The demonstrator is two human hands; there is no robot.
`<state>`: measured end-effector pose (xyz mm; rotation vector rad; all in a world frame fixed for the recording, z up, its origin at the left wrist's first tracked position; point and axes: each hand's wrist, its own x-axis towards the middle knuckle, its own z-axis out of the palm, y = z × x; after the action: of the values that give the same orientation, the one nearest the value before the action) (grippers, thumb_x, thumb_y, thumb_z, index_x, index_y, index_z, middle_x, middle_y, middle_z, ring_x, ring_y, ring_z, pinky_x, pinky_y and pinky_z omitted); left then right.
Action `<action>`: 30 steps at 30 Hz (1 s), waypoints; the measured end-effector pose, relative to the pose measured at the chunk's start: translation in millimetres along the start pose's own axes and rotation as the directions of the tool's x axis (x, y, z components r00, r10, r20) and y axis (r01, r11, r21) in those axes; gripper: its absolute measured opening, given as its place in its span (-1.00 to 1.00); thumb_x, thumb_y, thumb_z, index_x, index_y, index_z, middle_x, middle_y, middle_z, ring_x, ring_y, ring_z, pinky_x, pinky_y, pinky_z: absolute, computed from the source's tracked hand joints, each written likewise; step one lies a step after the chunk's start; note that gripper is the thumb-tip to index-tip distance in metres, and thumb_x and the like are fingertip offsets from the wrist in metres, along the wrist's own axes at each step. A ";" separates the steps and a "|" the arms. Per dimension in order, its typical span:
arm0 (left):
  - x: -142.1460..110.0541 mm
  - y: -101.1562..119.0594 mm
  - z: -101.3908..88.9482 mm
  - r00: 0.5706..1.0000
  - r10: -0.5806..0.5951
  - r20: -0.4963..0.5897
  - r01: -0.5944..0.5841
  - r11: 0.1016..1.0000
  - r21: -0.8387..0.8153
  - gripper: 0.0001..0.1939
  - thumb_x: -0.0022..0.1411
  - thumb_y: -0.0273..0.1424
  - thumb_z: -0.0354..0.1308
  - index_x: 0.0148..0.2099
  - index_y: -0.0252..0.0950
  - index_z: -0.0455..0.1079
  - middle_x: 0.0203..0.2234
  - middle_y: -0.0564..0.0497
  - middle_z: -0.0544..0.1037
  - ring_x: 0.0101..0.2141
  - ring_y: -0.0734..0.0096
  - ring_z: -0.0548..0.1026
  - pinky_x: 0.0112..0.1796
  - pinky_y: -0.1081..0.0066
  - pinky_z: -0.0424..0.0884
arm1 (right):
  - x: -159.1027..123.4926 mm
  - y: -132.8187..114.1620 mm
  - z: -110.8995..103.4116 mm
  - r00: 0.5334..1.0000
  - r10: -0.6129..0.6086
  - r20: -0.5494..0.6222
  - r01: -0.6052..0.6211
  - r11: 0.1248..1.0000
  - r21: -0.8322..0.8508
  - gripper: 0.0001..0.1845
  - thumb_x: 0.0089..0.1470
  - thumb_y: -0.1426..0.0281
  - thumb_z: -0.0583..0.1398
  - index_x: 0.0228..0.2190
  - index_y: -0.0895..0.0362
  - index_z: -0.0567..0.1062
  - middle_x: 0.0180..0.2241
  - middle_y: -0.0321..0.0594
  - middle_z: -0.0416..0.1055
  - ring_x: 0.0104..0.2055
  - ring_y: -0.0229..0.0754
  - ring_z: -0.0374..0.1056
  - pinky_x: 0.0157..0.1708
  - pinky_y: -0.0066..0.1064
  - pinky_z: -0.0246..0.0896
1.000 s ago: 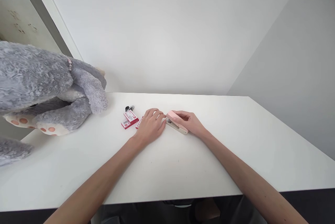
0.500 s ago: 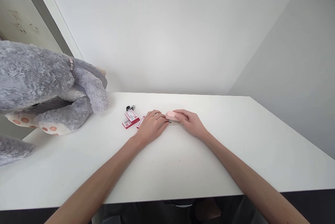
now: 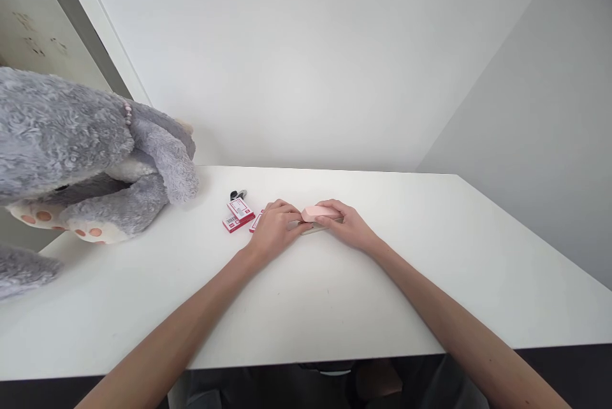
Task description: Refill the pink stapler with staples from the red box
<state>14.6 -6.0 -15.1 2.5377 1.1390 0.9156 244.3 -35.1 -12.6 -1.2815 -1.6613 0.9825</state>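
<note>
A smooth white table point(image 3: 296, 320) is overlapped by curly grey plush point(image 3: 71, 129). By the right hand point(image 3: 352, 228), the rounded pink stapler point(image 3: 319, 213) is gripped mid-table; its front is met by the left hand point(image 3: 275, 228), fingers narrowed (whether pinching, cannot be told). Flat red-and-white boxes point(image 3: 240, 208) are seen nearby.

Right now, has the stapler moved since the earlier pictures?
Yes. The stapler has turned; its right end has swung away from the table's near edge.

Soft, even light is filling the view and brightening the flat white desk point(image 3: 306, 313) and the smooth pale wall point(image 3: 296, 65), whose right side is fading into grey shade. Darkness is pooling beneath the desk; the wide lens is stretching the edges.
</note>
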 end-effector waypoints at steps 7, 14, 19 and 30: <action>1.3 5.0 -1.7 1.000 -0.025 -0.012 0.024 0.999 -0.047 -0.78 0.36 -0.15 0.27 -0.24 -0.06 0.70 -0.21 0.00 0.69 -0.09 0.15 0.53 0.05 0.05 0.37 | -0.9 -2.1 -4.3 0.998 0.038 0.041 -0.040 0.998 0.038 -0.59 0.19 0.03 0.28 0.01 -0.11 0.56 0.11 -0.25 0.50 0.07 0.00 0.43 0.07 -0.14 0.34; 1.8 8.2 -4.3 0.999 -0.054 0.001 0.054 0.994 -0.095 -0.82 0.33 -0.17 0.29 -0.23 -0.05 0.70 -0.21 0.02 0.69 -0.12 0.18 0.54 0.04 0.08 0.40 | -1.2 -3.7 -5.4 0.996 0.062 0.056 -0.066 0.996 0.065 -0.59 0.19 0.04 0.28 0.01 -0.11 0.56 0.12 -0.25 0.49 0.05 0.00 0.44 0.03 -0.16 0.36; 2.6 8.1 -4.4 0.999 -0.033 -0.009 0.032 0.995 -0.096 -0.78 0.34 -0.13 0.28 -0.22 -0.07 0.69 -0.25 0.02 0.69 -0.14 0.19 0.55 0.00 0.11 0.41 | -1.1 -2.8 -5.2 0.997 0.058 0.060 -0.062 0.995 0.075 -0.60 0.19 0.05 0.28 0.01 -0.11 0.57 0.10 -0.26 0.50 0.05 0.00 0.44 0.05 -0.16 0.35; 2.7 6.6 -1.5 0.998 -0.056 -0.007 0.055 0.993 -0.106 -0.83 0.32 -0.18 0.30 -0.23 -0.09 0.67 -0.26 0.04 0.69 -0.16 0.19 0.55 -0.01 0.11 0.39 | 0.3 0.0 -5.4 0.997 0.041 0.068 -0.047 0.996 0.075 -0.58 0.18 0.01 0.28 0.01 -0.11 0.56 0.12 -0.25 0.48 0.08 0.00 0.41 0.07 -0.16 0.33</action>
<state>18.9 -8.6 -9.8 2.4086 1.1267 0.9503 249.3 -34.3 -10.5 -1.2514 -1.6353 1.1157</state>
